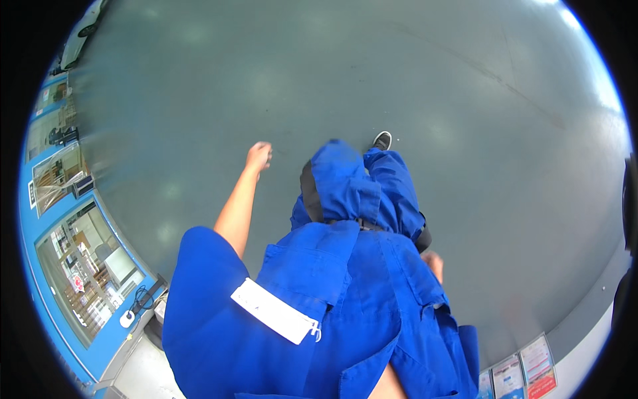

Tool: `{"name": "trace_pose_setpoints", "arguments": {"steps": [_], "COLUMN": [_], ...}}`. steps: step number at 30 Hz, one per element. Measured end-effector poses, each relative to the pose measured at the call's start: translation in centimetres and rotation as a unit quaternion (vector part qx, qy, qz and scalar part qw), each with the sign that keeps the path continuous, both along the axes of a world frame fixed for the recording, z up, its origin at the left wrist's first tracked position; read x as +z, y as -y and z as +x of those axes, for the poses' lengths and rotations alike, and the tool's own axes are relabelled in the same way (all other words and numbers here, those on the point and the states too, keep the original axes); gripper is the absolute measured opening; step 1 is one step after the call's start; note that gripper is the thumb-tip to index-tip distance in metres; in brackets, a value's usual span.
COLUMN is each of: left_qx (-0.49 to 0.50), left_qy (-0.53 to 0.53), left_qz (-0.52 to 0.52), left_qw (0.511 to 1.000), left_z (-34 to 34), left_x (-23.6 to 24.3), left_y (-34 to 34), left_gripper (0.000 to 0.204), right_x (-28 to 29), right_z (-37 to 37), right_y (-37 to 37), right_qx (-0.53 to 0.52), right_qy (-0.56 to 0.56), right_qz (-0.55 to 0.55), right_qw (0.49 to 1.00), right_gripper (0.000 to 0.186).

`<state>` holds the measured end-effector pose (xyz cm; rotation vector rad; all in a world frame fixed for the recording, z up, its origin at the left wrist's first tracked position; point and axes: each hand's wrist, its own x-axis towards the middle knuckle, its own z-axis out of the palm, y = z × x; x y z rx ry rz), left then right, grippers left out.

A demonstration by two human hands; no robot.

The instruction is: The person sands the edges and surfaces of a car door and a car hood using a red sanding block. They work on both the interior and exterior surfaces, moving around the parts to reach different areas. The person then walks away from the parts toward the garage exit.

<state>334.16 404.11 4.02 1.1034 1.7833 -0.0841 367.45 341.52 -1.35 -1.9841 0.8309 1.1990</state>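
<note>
My left hand (259,157) is held out ahead on a bare forearm, over the grey floor (219,86). Its fingers are curled into a loose fist, and nothing shows in them. By my right hip, my right hand (433,265) is partly covered by the blue work clothes (312,259), and its fingers are blurred. A white tag (274,310) hangs across the chest of the jacket. One dark shoe with a white sole (382,140) stands forward on the floor, below a blue trouser leg (393,174).
Along the left runs a blue wall (109,352) with windows (90,266). A black cable (141,300) and a white plug-like piece (127,318) hang near it. Part of a car (83,33) shows at the far left. Printed posters (537,366) are at the lower right.
</note>
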Motion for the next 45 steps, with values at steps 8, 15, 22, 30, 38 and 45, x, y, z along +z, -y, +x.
{"name": "trace_pose_setpoints", "arguments": {"steps": [8, 15, 22, 30, 38, 45], "left_qx": [0.206, 0.149, -0.095, -0.031, 0.119, 0.125], "left_qy": [-0.062, 0.004, 0.167, 0.019, -0.112, -0.014], "left_qz": [-0.154, -0.193, 0.145, -0.002, -0.22, -0.183], "left_qw": [0.964, 0.97, 0.971, 0.999, 0.962, 0.975], "left_z": [3.7, 21.6, 67.9, 80.5, 74.1, 96.1], "left_x": [-5.8, -8.2, 5.6, -1.9, -13.0, -10.4], "left_y": [3.2, -20.3, -52.1, -62.9, -65.2, -79.0], "left_gripper": [0.027, 0.013, 0.05, 0.072, 0.046, 0.022], "right_x": [12.5, 10.4, 0.4, -4.4, 8.7, 5.5], "right_z": [39.2, 46.1, 46.5, 71.4, 106.4, 112.6], "right_y": [-31.4, -39.0, -36.4, -61.1, -100.0, -96.4], "right_qx": [0.138, 0.084, -0.189, -0.165, 0.08, 0.038], "right_qy": [0.309, 0.227, -0.001, 0.036, 0.287, 0.149], "right_qz": [0.109, 0.088, -0.059, 0.026, 0.175, 0.059], "right_qw": [0.935, 0.966, 0.98, 0.985, 0.938, 0.986], "right_gripper": [0.038, 0.036, 0.031, 0.013, 0.034, 0.032]}}
